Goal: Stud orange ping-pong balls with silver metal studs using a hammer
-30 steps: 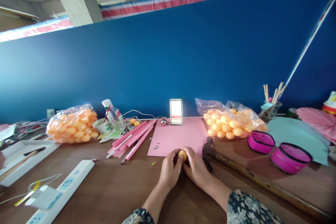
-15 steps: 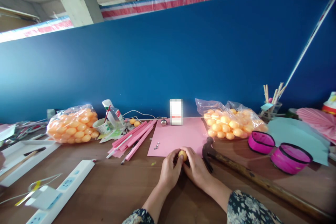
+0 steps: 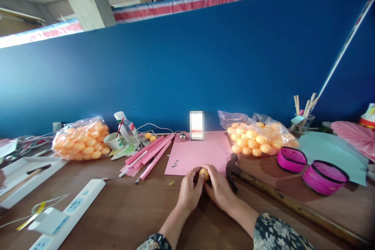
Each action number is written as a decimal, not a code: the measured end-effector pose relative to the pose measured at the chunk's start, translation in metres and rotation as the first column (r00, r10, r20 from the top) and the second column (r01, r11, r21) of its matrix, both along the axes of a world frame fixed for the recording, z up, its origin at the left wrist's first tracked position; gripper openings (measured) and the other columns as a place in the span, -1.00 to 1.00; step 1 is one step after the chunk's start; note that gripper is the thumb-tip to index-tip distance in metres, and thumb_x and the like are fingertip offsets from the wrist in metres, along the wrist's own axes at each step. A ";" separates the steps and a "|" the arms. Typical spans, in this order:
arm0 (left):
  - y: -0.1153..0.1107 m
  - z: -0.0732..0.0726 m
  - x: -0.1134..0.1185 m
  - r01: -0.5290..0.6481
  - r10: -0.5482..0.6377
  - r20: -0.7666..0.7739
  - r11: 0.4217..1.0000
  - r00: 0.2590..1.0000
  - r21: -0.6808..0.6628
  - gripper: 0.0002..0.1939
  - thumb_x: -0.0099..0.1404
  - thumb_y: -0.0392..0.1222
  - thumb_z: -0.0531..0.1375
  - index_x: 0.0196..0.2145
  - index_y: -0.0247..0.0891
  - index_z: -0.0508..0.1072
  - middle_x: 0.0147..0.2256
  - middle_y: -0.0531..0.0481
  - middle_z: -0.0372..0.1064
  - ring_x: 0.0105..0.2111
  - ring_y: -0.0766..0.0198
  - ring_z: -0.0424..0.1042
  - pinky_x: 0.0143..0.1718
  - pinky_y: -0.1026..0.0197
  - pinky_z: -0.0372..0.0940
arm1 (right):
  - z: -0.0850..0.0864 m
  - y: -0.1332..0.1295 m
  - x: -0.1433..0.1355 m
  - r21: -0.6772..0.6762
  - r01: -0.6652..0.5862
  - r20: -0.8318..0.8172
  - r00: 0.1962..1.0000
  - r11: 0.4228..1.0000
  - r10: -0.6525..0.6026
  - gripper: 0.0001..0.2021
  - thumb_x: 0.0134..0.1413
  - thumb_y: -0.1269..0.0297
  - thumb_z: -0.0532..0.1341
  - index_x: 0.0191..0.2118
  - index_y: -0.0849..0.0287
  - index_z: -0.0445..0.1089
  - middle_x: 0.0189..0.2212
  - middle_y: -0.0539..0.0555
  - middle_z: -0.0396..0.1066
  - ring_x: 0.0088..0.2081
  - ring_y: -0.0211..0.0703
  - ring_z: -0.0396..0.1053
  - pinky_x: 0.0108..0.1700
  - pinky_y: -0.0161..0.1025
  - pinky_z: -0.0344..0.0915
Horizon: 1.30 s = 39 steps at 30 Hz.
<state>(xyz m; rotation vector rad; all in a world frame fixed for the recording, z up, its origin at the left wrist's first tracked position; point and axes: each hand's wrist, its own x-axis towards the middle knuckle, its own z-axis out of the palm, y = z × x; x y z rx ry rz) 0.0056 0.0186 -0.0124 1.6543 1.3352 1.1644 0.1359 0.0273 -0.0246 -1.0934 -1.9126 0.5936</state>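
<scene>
Head | left hand [image 3: 190, 191], right hand [image 3: 218, 188]: grip around ball [image 3: 206, 173] | clear bags [image 3: 233, 118]: orange balls [image 3: 261, 139]

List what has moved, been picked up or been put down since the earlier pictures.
Nothing visibly changed: no thing moved, and nothing was taken hold of or let go. The left hand and right hand still hold the orange ball between them; the hammer and pink sheet stayed put.
</scene>
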 end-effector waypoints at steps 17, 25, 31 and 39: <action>-0.002 0.003 0.001 -0.001 0.002 0.038 1.000 0.999 -0.003 -0.68 0.20 -0.13 0.06 -0.12 -0.28 0.38 -0.21 -0.10 0.44 -0.24 0.21 0.41 -0.18 0.22 0.28 | 0.003 -0.002 0.000 0.003 0.004 -0.019 1.000 1.000 -0.004 -0.62 -0.06 0.49 0.08 -0.05 0.12 0.15 -0.21 0.10 0.29 -0.20 -0.10 0.29 -0.18 -0.15 0.28; -0.001 0.005 0.001 -0.002 0.002 0.021 1.000 1.000 0.003 -0.68 0.21 -0.13 0.05 -0.11 -0.28 0.37 -0.21 -0.10 0.43 -0.24 0.23 0.41 -0.19 0.23 0.28 | 0.004 -0.002 0.000 -0.003 -0.004 -0.021 1.000 1.000 0.004 -0.61 -0.04 0.49 0.07 -0.04 0.12 0.14 -0.19 0.11 0.28 -0.19 -0.10 0.29 -0.17 -0.15 0.28; -0.002 0.006 0.001 0.000 0.000 0.028 1.000 1.000 -0.001 -0.70 0.21 -0.14 0.05 -0.13 -0.29 0.36 -0.25 -0.09 0.43 -0.29 0.25 0.41 -0.23 0.24 0.29 | 0.005 -0.002 0.000 -0.001 0.003 -0.031 1.000 1.000 -0.003 -0.60 -0.07 0.51 0.09 -0.04 0.13 0.15 -0.19 0.11 0.29 -0.19 -0.11 0.30 -0.17 -0.15 0.29; -0.003 0.007 0.002 0.006 -0.006 0.049 1.000 0.999 -0.006 -0.73 0.20 -0.16 0.05 -0.15 -0.27 0.36 -0.28 -0.07 0.42 -0.33 0.27 0.41 -0.27 0.25 0.29 | 0.005 -0.003 0.000 -0.020 -0.009 -0.047 0.999 1.000 0.008 -0.59 -0.05 0.51 0.08 -0.02 0.12 0.14 -0.15 0.11 0.29 -0.15 -0.10 0.29 -0.13 -0.13 0.29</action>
